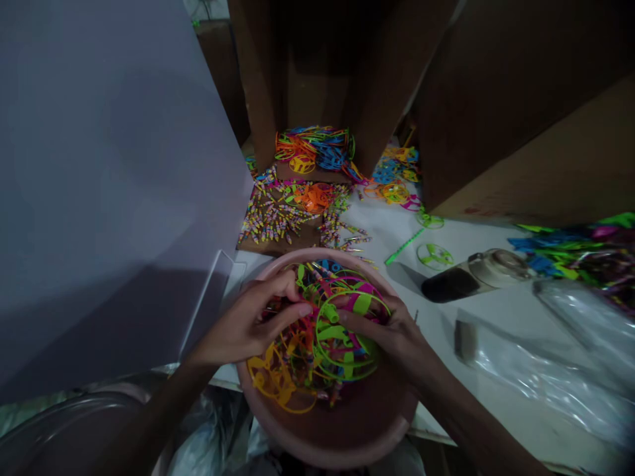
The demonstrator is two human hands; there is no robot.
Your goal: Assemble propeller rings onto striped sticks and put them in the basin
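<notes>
A pink basin (364, 456) holds a pile of plastic ring propellers and small striped pieces. Above it, my right hand (391, 330) grips a green ring propeller (348, 371), thumb and fingers closed near its hub. My left hand (270, 311) is beside it on the left, with thumb and fingertips pinched together. Something small and reddish shows at those fingertips, too blurred to name. Orange-yellow ring propellers (285, 390) lie in the basin below my left hand.
Small striped pieces (270, 221) spread over cardboard behind the basin. An open carton (310, 92) spills ring propellers (322, 149). Rightward on the white table are a green twisted stick (404, 246), a loose green propeller (435, 256), a dark bottle (456, 281) and clear plastic bags (536, 370).
</notes>
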